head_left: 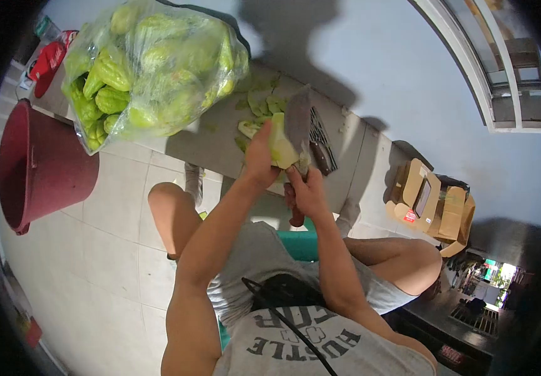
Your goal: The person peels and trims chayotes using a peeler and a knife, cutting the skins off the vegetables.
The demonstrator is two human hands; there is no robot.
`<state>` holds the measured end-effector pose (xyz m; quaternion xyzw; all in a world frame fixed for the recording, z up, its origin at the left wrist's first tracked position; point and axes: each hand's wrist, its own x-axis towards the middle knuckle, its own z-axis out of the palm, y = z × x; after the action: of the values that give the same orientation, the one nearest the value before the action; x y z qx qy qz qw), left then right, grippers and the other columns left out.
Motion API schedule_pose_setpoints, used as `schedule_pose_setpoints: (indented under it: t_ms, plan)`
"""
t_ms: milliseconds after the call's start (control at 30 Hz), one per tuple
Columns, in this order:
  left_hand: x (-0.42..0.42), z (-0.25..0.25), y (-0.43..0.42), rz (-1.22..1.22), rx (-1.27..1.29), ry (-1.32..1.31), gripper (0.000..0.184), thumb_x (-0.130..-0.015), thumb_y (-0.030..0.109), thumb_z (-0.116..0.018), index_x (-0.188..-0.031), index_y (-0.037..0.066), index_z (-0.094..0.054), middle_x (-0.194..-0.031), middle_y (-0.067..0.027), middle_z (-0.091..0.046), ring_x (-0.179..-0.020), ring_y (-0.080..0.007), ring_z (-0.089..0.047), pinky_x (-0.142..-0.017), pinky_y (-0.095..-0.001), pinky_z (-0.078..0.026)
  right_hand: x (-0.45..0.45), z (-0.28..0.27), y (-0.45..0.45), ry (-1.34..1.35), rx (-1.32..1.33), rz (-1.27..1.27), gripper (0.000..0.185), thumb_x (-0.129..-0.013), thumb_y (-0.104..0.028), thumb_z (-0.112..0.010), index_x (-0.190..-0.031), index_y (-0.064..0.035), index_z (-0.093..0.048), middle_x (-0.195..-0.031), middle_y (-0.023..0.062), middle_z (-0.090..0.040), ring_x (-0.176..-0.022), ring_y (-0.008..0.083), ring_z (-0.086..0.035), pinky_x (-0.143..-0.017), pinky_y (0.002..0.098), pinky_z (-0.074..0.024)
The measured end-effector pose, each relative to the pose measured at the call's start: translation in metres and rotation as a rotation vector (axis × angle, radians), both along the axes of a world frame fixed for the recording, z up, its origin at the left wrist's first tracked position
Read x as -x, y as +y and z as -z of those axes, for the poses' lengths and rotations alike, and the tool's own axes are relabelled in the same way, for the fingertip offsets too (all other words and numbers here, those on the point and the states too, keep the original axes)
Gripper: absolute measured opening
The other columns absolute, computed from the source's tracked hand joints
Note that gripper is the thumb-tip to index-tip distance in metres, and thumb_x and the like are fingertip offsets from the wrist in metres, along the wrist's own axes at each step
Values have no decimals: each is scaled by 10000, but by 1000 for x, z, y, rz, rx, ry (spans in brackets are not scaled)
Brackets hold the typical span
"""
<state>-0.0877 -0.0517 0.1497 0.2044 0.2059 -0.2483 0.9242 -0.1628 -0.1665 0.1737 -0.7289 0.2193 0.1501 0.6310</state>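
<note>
My left hand [259,158] is wrapped around a pale green chayote [284,149] with flat cut sides. In my right hand [309,191] is a wide-bladed knife [297,119], its blade upright along the chayote's right side and its brown handle end showing below my fingers. Green peelings [263,103] lie on the grey bench [220,147] just beyond the chayote. To the right of the blade, a dark brown handle [322,158] lies on the bench beside a dark striped item that I cannot make out.
A clear plastic bag [176,69] full of chayotes stands on the bench's left part. A dark red bucket [51,166] stands on the tiled floor at left. Opened cardboard boxes [452,213] are at right, and a green stool [298,244] is under me.
</note>
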Motion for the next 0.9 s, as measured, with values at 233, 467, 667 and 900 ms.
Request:
schedule_pose_setpoints:
  t_ms: [233, 467, 667, 900]
  plan:
    - [-7, 0, 6, 54, 8, -77, 380, -982, 434, -476, -1150, 101, -547, -920, -45, -609, -815, -185, -623, -742, -364, -538, -2, -13, -4, 60, -133, -18, 262, -988, -290, -565, -976, -39, -488, -584, -2, -477, -463, 99, -446, -424, 287, -383]
    - [-17, 4, 7, -104, 231, -155, 389, -1002, 456, -400, -1011, 94, -543, -852, -62, -588, -768, -210, -610, -727, -376, -535, 4, -7, -3, -151, 101, 6, 247, -984, -265, -553, -972, -27, -489, -626, 38, -536, -509, 146, -524, -448, 333, -411]
    - [-30, 11, 16, -385, -88, -210, 498, -1024, 510, -249, -948, 99, -521, -805, -65, -563, -744, -201, -592, -678, -366, -508, 17, 7, 14, -498, 931, -303, 148, -909, -125, -561, -999, -21, -505, -763, 176, -611, -649, 362, -625, -544, 486, -468]
    - [-34, 16, 25, -434, -113, -263, 546, -999, 575, -270, -975, 99, -537, -839, -89, -577, -722, -231, -571, -604, -364, -482, 33, 10, 27, -435, 1007, -398, 196, -881, -103, -565, -1069, -66, -523, -878, 193, -584, -729, 416, -628, -597, 512, -504]
